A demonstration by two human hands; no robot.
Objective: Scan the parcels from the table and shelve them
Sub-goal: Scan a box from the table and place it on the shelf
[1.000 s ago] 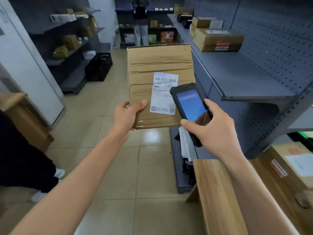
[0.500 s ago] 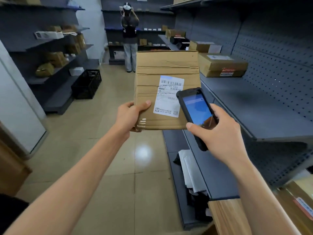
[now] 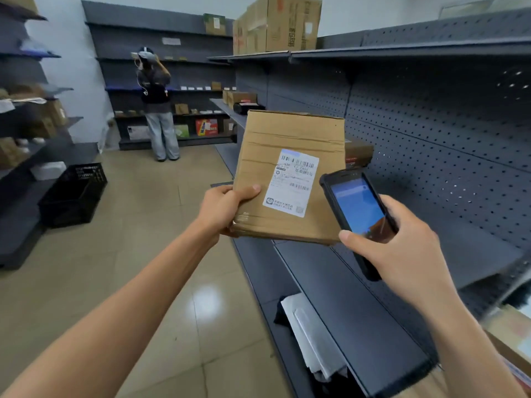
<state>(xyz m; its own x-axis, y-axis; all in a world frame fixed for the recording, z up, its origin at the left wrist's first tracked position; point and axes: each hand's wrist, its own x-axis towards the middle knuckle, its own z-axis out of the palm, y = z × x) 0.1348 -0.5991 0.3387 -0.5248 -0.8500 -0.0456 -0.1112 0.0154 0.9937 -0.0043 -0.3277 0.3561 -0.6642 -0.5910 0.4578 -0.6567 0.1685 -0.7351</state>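
Observation:
A flat brown cardboard parcel (image 3: 290, 145) with a white barcode label (image 3: 291, 182) is held up in front of me. My left hand (image 3: 224, 209) grips its lower left corner, thumb on the front face. My right hand (image 3: 402, 251) holds a black handheld scanner (image 3: 356, 208) with a lit blue screen, just right of the parcel and overlapping its lower right edge. Grey metal shelving (image 3: 448, 248) with a pegboard back runs along my right.
Another person (image 3: 156, 104) stands at the far shelves, back to me. A black plastic crate (image 3: 74, 191) sits on the floor at left. Cardboard boxes (image 3: 275, 24) top the right shelving. White papers (image 3: 310, 334) lie on the bottom shelf. More shelves (image 3: 26, 133) line the left.
My view has risen and shifted forward along the aisle. The wooden table has dropped out of sight. Parcel and scanner keep the same hold, now level with the middle right shelf.

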